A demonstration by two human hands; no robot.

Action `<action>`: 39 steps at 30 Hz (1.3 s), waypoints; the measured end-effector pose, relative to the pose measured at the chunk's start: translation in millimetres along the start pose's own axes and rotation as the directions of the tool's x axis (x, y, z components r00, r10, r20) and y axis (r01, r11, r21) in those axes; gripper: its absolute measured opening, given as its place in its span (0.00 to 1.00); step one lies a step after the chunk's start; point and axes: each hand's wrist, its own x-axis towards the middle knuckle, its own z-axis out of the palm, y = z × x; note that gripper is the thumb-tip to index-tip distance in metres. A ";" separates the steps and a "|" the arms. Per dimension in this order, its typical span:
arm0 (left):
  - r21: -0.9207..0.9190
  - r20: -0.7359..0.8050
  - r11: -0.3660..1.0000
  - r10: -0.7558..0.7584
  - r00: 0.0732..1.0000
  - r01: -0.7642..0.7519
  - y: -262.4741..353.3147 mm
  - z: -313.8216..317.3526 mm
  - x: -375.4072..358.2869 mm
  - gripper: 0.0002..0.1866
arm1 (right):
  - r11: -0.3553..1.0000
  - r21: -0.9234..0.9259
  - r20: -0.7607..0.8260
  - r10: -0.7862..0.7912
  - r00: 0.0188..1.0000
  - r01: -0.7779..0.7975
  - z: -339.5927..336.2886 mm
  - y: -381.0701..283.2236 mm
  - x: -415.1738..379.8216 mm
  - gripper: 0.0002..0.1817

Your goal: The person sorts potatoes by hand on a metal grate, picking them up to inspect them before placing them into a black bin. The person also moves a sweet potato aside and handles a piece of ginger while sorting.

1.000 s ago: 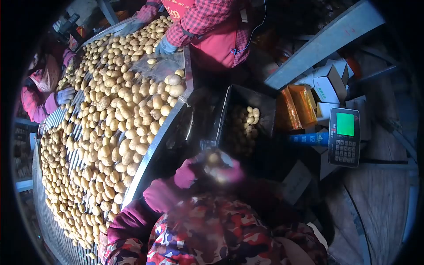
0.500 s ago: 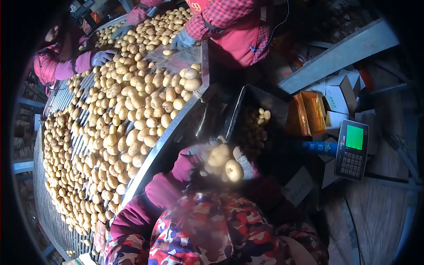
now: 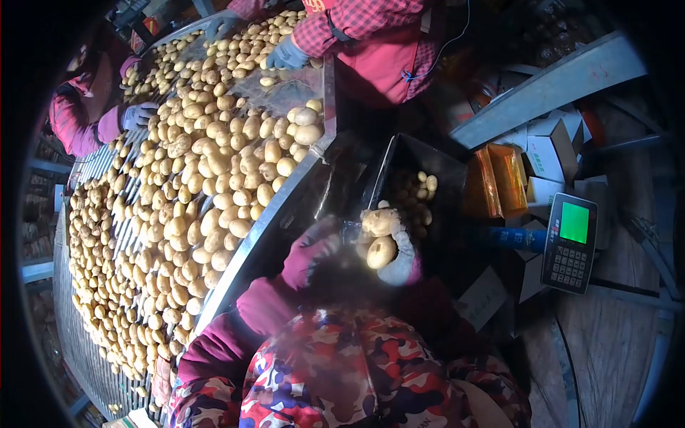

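Two potatoes are bunched in front of my chest: a smooth, round potato point(image 3: 382, 252) and, just above it, a knobbly potato point(image 3: 379, 222). My right hand point(image 3: 402, 262), in a pale glove, is closed around them from the right side. To their left, apart from them, is my left hand point(image 3: 322, 246), gloved and dim. Its fingers are smeared by motion and I cannot make out their pose. Past the potatoes lies a dark crate point(image 3: 387, 162) with several potatoes point(image 3: 427, 187) inside.
At left, a slatted sorting table point(image 3: 96, 167) with a metal rim point(image 3: 285, 192) carries many potatoes point(image 3: 214, 157). Two co-workers' gloved hands point(image 3: 287, 54) point(image 3: 139, 115) reach over it. On the right stand a scale display point(image 3: 571, 242), cardboard boxes point(image 3: 546, 157) and a slanted beam point(image 3: 549, 89).
My left hand has drawn left, away from the potatoes. My right hand still holds them, slightly further right. The co-worker's hand at far left has shifted left and down.
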 end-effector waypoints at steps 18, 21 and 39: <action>-0.021 0.033 0.983 -0.183 0.983 0.183 -94.0 -59.7 35.6 0.32 | 0.966 -0.215 -0.191 -0.184 0.964 0.141 25.0 -6.8 -0.9 0.18; -0.071 0.149 0.965 -0.239 0.960 0.251 -86.1 -67.4 29.5 0.34 | 0.973 -0.139 -0.152 -0.205 0.967 0.185 5.0 -15.0 -0.9 0.19; 0.740 0.428 0.450 0.259 0.866 -0.500 -15.5 1.3 4.1 0.27 | 0.874 -0.476 0.212 0.007 0.977 0.097 -37.7 -55.0 -4.1 0.33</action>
